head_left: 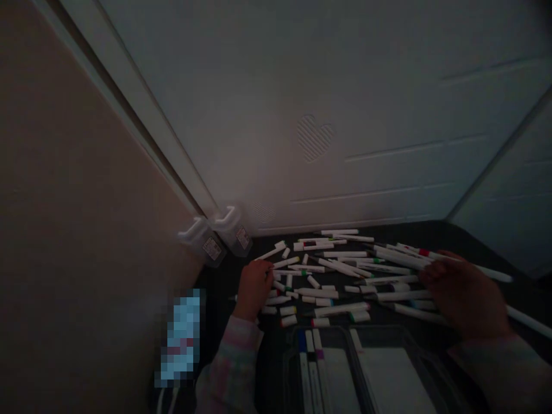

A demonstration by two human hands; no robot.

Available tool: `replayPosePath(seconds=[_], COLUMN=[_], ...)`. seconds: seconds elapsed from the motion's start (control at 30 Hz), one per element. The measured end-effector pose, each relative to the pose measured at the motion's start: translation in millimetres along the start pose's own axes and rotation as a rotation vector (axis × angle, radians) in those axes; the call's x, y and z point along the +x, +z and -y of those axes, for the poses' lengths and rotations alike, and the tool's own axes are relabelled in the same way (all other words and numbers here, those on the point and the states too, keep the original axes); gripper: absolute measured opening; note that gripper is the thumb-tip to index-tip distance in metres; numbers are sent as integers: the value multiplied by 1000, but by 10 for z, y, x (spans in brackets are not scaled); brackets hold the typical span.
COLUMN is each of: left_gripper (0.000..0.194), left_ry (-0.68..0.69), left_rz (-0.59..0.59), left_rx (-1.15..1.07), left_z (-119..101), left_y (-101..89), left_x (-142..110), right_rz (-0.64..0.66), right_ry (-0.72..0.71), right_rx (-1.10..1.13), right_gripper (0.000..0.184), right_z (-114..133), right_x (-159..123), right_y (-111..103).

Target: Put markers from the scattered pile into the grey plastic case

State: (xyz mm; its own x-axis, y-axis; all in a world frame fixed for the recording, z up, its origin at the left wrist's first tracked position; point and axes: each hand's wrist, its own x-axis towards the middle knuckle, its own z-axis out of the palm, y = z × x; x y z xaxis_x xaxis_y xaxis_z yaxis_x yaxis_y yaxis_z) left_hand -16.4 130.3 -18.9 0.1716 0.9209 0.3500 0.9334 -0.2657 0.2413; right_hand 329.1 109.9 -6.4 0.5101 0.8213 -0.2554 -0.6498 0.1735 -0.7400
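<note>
Head view: slim white markers point(319, 293), some with coloured ends, lie strewn across the dark tabletop point(414, 230) between left hand point(254, 289) and right hand point(468, 296). Both hands' fingers reach the pile's edges; whether clamped, I cannot tell.

Both hands point(254, 290) reach among scattered white markers point(325, 293) behind a clear case point(349, 368).

"Where's the left hand point(254, 287)?"

"Just below and left of the frame's centre, back upward, fingers bent toward the right. Its forearm point(230, 368) rises from the bottom edge in a pale patterned sleeve."

"And the right hand point(468, 290)?"

"Lower right, reaching leftward from the corner, fingers bent. Its sleeve ends at the wrist. It's too dark to tell how tightly either hand is closed."
</note>
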Motion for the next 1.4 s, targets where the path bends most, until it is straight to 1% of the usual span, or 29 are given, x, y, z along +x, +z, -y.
replayPosePath(seconds=[0.13,0.3,0.53,0.9,1.03,1.13,1.27,1.4], left_gripper=[17,20,25,25,24,23,21,15], left_ry=[-7,-21,-79,-105,-112,-117,-141,-142], left_rz=[84,141,163,171,146,100,-17,-140], left_rx=[23,32,35,-3,-53,-122,-248,-347], left_z=[27,13,-27,-69,-73,-71,-63,-73], left_y=[-37,29,59,71,85,96,113,99], left_x=[-69,-112,-129,-126,-128,-117,-94,-80], right_rz=[-22,-18,-19,-39,-60,-40,-26,-10], right_ry=[7,0,1,9,0,-2,4,-1], right_rx=[-52,-102,-103,-126,-103,-111,-117,-103], right_gripper=[12,12,10,10,12,12,9,9], right_z=[6,13,8,19,24,24,13,-3], right_x=[-35,-70,-28,-87,-94,-87,-69,-36], right_y=[32,59,13,72,73,61,52,19])
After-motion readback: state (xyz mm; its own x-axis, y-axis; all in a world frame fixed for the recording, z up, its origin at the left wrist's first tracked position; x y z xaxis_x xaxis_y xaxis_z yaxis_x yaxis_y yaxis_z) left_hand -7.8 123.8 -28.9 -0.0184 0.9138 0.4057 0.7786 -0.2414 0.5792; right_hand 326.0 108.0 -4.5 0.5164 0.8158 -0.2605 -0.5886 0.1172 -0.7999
